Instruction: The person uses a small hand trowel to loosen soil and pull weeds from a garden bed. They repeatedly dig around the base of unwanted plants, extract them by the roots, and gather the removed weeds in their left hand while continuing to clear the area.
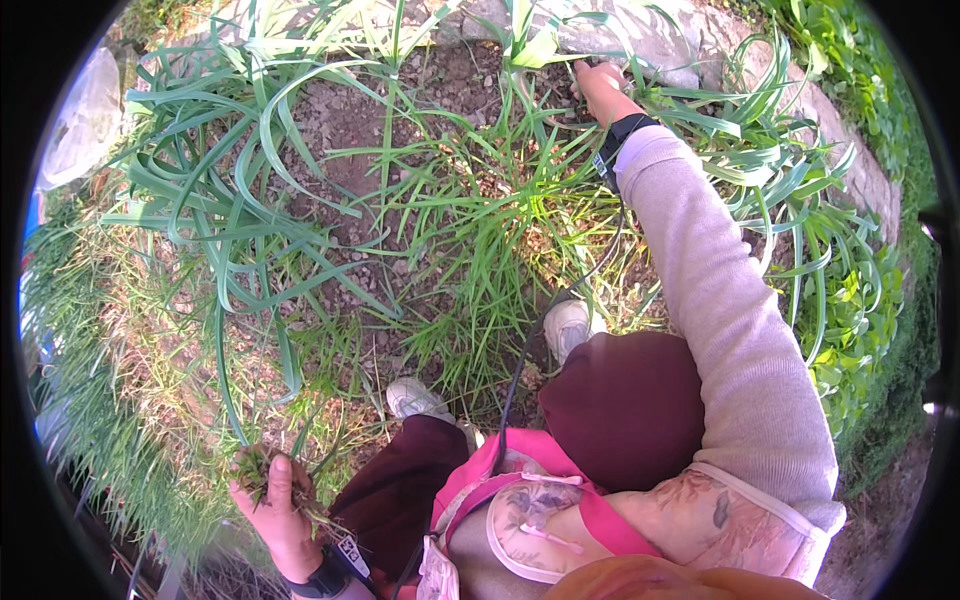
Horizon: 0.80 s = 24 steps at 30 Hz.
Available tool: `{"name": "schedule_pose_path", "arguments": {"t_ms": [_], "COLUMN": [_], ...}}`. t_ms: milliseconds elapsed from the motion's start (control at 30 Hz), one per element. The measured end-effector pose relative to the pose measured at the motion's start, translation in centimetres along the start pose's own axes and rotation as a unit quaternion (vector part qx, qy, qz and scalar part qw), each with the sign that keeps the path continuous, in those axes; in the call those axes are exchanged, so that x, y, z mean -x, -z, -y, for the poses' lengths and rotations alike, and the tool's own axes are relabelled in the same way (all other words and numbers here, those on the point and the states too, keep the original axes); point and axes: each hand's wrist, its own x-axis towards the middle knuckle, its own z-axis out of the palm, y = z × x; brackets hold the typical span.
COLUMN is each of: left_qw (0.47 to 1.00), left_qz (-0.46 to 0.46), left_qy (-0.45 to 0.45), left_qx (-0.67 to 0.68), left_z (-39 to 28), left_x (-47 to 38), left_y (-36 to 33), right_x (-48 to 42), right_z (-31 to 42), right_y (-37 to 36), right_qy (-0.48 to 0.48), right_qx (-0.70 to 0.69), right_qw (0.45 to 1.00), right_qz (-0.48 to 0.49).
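My left hand (pixel 277 499) is at the lower left, closed around a clump of pulled weeds (pixel 259 472) with dry roots trailing towards the wrist. My right hand (pixel 600 79) reaches far out to the top of the view, down at the soil beside the base of a broad-leaved green plant (pixel 536 51). Its fingertips are partly hidden by leaves and shade, so whether they grip anything cannot be seen. Between the hands grow a tuft of narrow grass-like leaves (pixel 525 202) and long, curling strap-shaped leaves (pixel 225 187). Both wrists wear black bands.
Flat stones (pixel 645 45) edge the bed at the top and right. Bare brown soil (pixel 349 124) shows between the plants. My pale shoes (pixel 568 326) stand at the tuft's near side. A black cable (pixel 517 367) runs from the right wrist past my knees. Translucent plastic (pixel 86 120) lies at the left.
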Motion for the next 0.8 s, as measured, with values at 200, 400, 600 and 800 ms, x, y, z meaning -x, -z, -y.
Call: {"name": "schedule_pose_path", "arguments": {"t_ms": [200,400,600,800], "left_qw": [1.0,1.0,1.0,0.999], "left_qz": [0.001,0.008,0.018,0.04], "left_qy": [-0.007,-0.011,-0.01,-0.012], "left_qx": [-0.001,-0.004,-0.011,-0.029], "left_z": [-0.1,0.0,0.4,0.3], "left_x": [0.1,0.2,0.2,0.3], "left_y": [-0.1,0.3,0.7,0.5], "right_x": [-1.2,-0.7,0.5,0.0], "right_z": [-0.3,-2.9,-2.8,1.0], "right_y": [-0.9,-1.1,0.2,-0.5], "right_qy": [0.03,0.15,0.05,0.096], "right_qx": [0.12,-0.078,-0.217,0.343], "right_qw": [0.991,0.983,0.972,0.934], "right_qz": [-0.047,-0.071,0.077,0.023]}}
